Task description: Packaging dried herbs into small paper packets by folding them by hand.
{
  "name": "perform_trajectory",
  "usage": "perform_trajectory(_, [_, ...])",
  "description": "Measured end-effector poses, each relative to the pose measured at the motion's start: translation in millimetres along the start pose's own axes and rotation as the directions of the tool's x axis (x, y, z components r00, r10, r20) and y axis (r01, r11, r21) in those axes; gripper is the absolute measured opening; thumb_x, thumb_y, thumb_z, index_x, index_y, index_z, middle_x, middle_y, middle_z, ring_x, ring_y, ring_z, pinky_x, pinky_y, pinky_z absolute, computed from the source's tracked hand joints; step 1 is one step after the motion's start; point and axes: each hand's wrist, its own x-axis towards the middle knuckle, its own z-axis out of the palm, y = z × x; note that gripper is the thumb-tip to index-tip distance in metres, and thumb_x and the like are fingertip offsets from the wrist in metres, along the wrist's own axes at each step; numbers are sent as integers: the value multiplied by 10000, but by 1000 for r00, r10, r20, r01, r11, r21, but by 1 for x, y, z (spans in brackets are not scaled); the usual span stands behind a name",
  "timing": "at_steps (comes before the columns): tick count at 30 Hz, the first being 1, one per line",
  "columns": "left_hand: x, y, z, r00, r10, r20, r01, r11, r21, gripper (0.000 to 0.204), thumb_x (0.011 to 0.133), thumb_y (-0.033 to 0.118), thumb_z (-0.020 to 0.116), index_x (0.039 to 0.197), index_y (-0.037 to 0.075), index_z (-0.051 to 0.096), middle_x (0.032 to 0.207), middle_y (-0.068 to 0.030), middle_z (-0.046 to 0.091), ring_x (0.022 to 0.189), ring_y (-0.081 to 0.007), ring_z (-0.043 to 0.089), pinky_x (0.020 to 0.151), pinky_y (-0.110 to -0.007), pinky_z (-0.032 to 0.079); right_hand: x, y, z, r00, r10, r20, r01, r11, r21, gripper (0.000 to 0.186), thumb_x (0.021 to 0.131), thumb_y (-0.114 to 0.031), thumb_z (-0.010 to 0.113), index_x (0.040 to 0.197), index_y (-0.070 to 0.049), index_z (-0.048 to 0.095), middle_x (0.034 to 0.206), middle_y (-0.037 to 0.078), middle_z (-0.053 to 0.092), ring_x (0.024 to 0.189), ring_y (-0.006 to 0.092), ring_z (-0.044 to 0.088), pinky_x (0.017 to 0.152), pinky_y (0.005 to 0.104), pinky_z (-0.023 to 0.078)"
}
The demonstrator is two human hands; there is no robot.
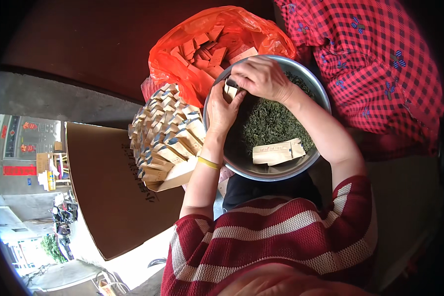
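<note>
Over the left side of a metal basin [321,89], my left hand [221,112] grips a small paper packet [229,92] upright, its dark mouth facing up. The fingers of my right hand [264,78] are closed together at that mouth; what they pinch is hidden. Dried green leaves [276,121], which look like tea, cover much of the basin's bottom. On the leaves near the front rim lie a few flat, pale paper packets [277,152].
Left of the basin, a box [175,176] is packed with upright paper packets [165,130]. Behind stands a red plastic bag [163,54] of small folded papers [202,52]. A large cardboard sheet [108,187] is at left, red checked cloth [370,59] at right.
</note>
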Motion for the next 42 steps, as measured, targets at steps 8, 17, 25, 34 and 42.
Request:
perform_trajectory(8, [1,-10,2,995,20,-95,-22,1000,-19,522,796,309,795,1168,2,596,948,-181,682,845,-277,663,785,-370,511,-6,21,0,913,403,70,-400,915,-44,251,959,-322,569,881,-91,631,766,113,682,692,297,682,597,397,536])
perform_trajectory(17, [2,-6,7,995,-30,-90,23,996,-84,479,805,309,790,1124,4,603,918,-183,685,858,-295,676,795,-369,510,-48,31,25,645,496,581,-542,833,-110,232,929,-303,548,917,-95,650,863,187,678,883,432,631,737,532,496])
perform_trajectory(25, [0,-8,-2,996,-35,-87,30,998,-59,524,784,302,802,1156,2,588,974,-202,673,909,-338,663,810,-390,508,-13,36,5,721,615,318,-692,633,346,337,992,-278,531,813,-9,627,628,17,595,572,88,569,543,263,453])
perform_trajectory(34, [-5,-6,-2,1000,-4,-24,4,1000,-27,654,756,340,808,1249,0,546,1127,-214,627,1024,-372,621,877,-409,493,0,-11,2,978,176,112,-193,968,162,131,892,-181,658,896,-50,655,849,120,694,780,313,683,686,403,535])
perform_trajectory(42, [-2,-11,5,992,123,-17,-123,991,-43,584,715,155,759,1223,-4,518,1083,-238,624,1041,-420,589,909,-474,476,9,-16,-9,996,-1,84,-1,1000,20,107,849,-170,695,855,-77,644,792,66,673,726,264,651,658,372,521])
